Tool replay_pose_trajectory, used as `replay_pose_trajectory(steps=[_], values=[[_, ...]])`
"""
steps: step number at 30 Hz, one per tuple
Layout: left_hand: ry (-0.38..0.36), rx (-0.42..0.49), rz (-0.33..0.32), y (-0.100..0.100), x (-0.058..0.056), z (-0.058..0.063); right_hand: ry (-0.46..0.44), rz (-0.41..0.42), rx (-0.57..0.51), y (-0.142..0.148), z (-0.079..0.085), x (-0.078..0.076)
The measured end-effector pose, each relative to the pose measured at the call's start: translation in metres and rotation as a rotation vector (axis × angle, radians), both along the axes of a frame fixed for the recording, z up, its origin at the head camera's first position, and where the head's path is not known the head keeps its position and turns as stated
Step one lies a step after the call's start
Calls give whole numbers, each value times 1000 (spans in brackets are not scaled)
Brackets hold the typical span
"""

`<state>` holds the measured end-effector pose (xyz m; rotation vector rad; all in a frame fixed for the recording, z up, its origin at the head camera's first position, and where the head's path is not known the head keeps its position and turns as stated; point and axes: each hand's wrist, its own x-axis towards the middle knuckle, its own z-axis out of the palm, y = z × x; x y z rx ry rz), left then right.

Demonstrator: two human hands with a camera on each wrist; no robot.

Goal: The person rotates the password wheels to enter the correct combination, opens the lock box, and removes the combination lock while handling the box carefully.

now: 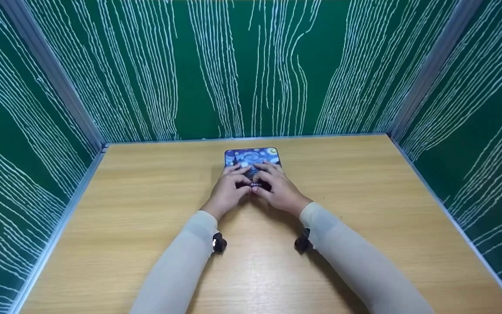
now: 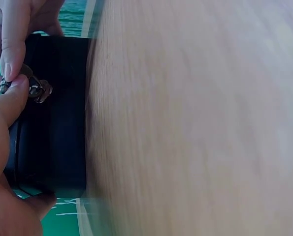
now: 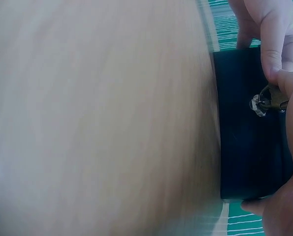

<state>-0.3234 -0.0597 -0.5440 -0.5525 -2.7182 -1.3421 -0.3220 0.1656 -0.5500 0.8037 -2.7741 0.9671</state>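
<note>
A box (image 1: 251, 155) with a blue, swirling night-sky picture on its lid rests on the table. Its dark front side (image 2: 57, 142) faces the person. From a metal clasp (image 2: 44, 92) at the middle of that front hangs a small, brass-coloured padlock (image 3: 276, 98). My left hand (image 1: 228, 190) pinches the padlock with thumb and forefinger from the left. On the other side my right hand (image 1: 280, 188) also pinches it, thumbs close together. Other fingers of both hands lie over the lid and along the box's sides. The digits partly cover the padlock.
The wooden table (image 1: 146, 209) extends around the box and under both forearms. Green panels (image 1: 268, 69) with white wavy lines stand along its back and both sides. Small black devices (image 1: 219, 243) are strapped at both wrists, above the tabletop.
</note>
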Motion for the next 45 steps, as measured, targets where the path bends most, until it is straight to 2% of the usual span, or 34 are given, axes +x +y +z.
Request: replay_pose_trajectory(steps=[6, 27, 36, 45], values=[[5, 1, -7, 0, 1, 0, 25, 14, -11, 0, -1, 0], [-49, 1, 24, 2, 0, 1, 5, -1, -9, 0, 0, 0], [5, -11, 4, 2, -1, 1, 21, 5, -18, 0, 0, -1], [-4, -10, 5, 1, -1, 0, 12, 3, -2, 0, -1, -1]])
